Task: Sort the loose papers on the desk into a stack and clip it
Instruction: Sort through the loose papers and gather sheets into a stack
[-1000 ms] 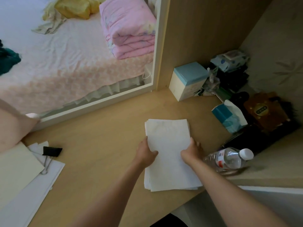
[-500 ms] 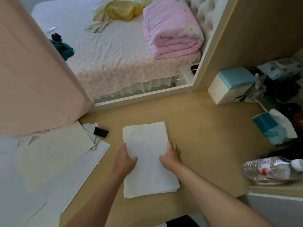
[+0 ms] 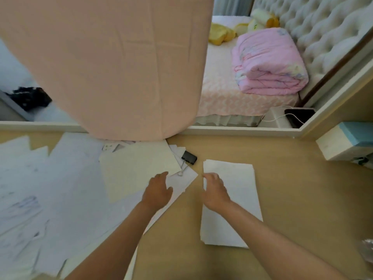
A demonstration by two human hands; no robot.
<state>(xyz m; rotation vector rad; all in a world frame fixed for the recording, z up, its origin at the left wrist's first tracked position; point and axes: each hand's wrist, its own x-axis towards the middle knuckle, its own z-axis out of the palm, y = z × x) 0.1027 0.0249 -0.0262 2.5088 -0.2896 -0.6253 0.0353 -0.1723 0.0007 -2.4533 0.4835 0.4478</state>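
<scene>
A squared stack of white papers (image 3: 240, 190) lies on the wooden desk (image 3: 292, 199) right of centre. My right hand (image 3: 215, 190) hovers over the stack's left edge, fingers spread, holding nothing. My left hand (image 3: 158, 190) is open over the corner of a loose white sheet (image 3: 181, 179), left of the stack. A black binder clip (image 3: 189, 157) with silver handles rests on the loose sheets just beyond my left hand. A cream sheet (image 3: 137, 170) and several more loose papers (image 3: 60, 188) cover the desk's left side.
A peach cloth-covered shape (image 3: 113, 67) hangs over the desk's back left. A white-and-blue box (image 3: 345, 142) stands at the right edge. A clear bottle (image 3: 368, 251) shows at the lower right. Beyond the desk's white rim is a bed with a folded pink quilt (image 3: 268, 63).
Both hands let go of the stack's sides. My left hand moved left onto the loose sheets near the clip. The view swung left, bringing more scattered papers into sight.
</scene>
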